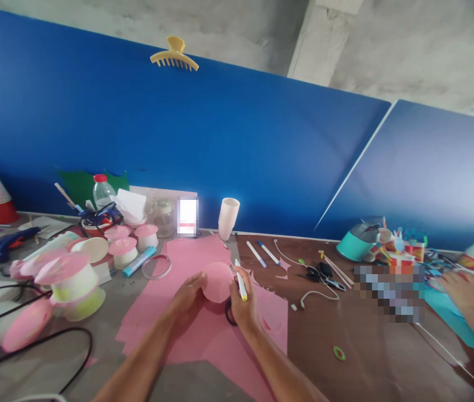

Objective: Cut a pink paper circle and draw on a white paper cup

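Note:
Over a large pink paper sheet (153,318), my left hand (190,293) pinches the left edge of a pink paper disc (218,283). My right hand (245,310) grips a white marker pen with a yellow end (240,283), its fingers also touching the disc's right edge. A black loop, which looks like a scissor handle (230,312), lies partly hidden beside the right hand. Pink offcuts are scattered on the sheet. Beyond the disc, a white paper cup stack (229,218) stands near the blue partition.
Pink-topped paper cups (73,273), a glue gun (10,243) and black cables crowd the left. Two markers (256,254), cables and small scissors (335,283) lie right. Another person's hand (467,293) is at the far right. A tape ring (156,268) lies behind my left hand.

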`<control>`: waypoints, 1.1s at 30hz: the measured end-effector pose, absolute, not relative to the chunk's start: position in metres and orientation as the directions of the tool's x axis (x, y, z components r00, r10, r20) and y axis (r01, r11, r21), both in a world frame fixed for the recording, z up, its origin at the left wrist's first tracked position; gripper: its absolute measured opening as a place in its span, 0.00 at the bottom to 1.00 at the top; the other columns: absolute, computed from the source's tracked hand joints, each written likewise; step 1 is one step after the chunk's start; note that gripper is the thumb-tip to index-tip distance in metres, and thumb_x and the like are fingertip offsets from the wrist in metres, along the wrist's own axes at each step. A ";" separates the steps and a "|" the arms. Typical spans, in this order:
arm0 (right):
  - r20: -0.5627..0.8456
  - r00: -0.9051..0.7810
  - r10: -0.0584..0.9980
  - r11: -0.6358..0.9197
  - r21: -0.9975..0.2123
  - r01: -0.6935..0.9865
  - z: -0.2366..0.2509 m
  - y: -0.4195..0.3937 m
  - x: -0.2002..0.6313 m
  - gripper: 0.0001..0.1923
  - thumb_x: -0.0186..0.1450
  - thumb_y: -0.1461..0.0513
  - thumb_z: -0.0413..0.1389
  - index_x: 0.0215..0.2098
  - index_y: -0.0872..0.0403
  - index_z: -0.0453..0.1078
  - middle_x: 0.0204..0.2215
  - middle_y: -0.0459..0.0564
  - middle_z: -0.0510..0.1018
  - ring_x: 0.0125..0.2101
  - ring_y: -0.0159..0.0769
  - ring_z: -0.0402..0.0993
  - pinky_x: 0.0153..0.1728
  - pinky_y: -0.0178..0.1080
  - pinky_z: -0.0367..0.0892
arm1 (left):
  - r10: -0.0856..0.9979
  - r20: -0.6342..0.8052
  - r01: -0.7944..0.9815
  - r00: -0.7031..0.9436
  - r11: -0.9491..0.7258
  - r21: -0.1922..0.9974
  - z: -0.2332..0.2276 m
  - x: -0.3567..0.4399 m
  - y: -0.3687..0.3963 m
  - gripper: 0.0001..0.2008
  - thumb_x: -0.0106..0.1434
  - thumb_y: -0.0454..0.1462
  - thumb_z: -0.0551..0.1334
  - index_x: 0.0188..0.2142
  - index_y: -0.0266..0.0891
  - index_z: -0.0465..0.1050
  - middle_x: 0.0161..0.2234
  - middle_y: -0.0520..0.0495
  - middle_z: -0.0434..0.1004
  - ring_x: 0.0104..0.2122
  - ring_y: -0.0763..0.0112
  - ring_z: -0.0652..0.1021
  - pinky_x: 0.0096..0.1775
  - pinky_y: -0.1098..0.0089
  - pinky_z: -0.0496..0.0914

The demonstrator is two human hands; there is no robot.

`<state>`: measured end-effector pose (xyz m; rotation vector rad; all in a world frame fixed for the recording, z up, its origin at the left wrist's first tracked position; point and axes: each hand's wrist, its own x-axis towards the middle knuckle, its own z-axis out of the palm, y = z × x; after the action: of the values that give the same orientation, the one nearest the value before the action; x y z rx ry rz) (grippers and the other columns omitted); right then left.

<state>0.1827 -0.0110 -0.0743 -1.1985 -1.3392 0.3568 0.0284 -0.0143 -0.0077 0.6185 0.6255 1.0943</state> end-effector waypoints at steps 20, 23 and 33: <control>0.531 0.271 0.803 0.416 -0.824 0.384 -0.073 -0.011 0.182 0.17 0.66 0.59 0.52 0.51 0.53 0.72 0.45 0.55 0.82 0.40 0.42 0.80 0.43 0.42 0.74 | 0.934 -0.106 -0.590 0.342 0.301 0.749 -0.012 0.026 -0.013 0.19 0.57 0.36 0.71 0.48 0.33 0.80 0.43 0.38 0.86 0.49 0.53 0.82 0.53 0.61 0.72; 0.526 0.274 0.805 0.412 -0.828 0.381 -0.074 -0.010 0.181 0.17 0.66 0.59 0.52 0.51 0.53 0.72 0.45 0.55 0.82 0.40 0.42 0.80 0.43 0.43 0.74 | 0.926 -0.103 -0.587 0.363 0.313 0.747 -0.012 0.027 -0.014 0.19 0.57 0.37 0.71 0.47 0.32 0.80 0.43 0.37 0.86 0.49 0.51 0.82 0.54 0.60 0.72; 0.487 0.273 0.830 0.384 -0.853 0.355 -0.067 -0.011 0.183 0.17 0.65 0.60 0.51 0.51 0.52 0.72 0.29 0.46 0.79 0.27 0.38 0.75 0.33 0.40 0.73 | 0.929 -0.176 -0.543 0.326 0.336 0.769 -0.012 0.028 -0.012 0.12 0.53 0.35 0.73 0.38 0.33 0.81 0.34 0.39 0.86 0.44 0.51 0.83 0.49 0.59 0.75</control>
<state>0.1830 -0.0105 -0.0670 -1.2011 -1.3185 0.4534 0.0276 -0.0124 -0.0121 0.6683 0.6866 1.0642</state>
